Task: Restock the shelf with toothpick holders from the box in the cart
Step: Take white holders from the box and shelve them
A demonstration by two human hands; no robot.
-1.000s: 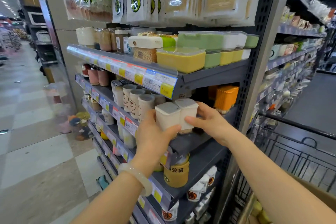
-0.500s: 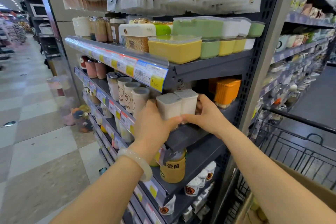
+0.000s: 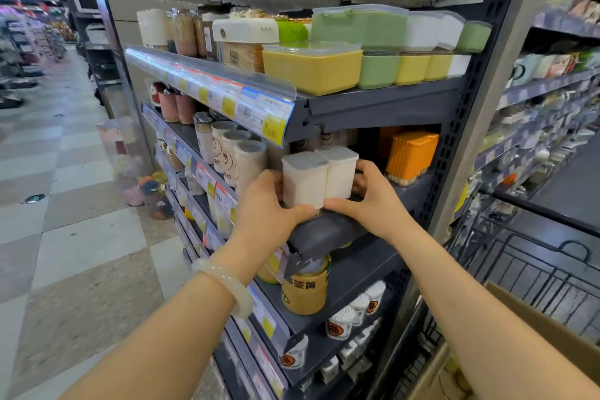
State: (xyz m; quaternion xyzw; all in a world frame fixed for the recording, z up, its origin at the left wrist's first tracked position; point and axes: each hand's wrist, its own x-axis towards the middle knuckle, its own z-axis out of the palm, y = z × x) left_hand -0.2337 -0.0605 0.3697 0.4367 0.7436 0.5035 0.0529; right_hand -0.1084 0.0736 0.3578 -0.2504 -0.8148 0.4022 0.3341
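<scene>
Two white toothpick holders stand side by side at the front edge of the grey shelf (image 3: pixel 328 230): the left holder (image 3: pixel 303 183) and the right holder (image 3: pixel 339 175). My left hand (image 3: pixel 266 208) grips the left holder, thumb across its lower front, fingers hidden behind its left side. My right hand (image 3: pixel 373 201) grips the right holder, thumb under the pair's front and fingers curled round its right side. The cardboard box (image 3: pixel 552 328) sits in the cart (image 3: pixel 526 256) at lower right; its contents are hidden.
Round cream holders (image 3: pixel 248 162) stand just left of the pair, orange boxes (image 3: pixel 410 154) to the right. The shelf above (image 3: pixel 373 104) with yellow and green containers overhangs closely. Lower shelves hold jars. An aisle floor lies to the left.
Both hands have stayed on the two white holders at the shelf's front edge. The view has risen and drawn a little nearer; the holders sit slightly deeper on the shelf.
</scene>
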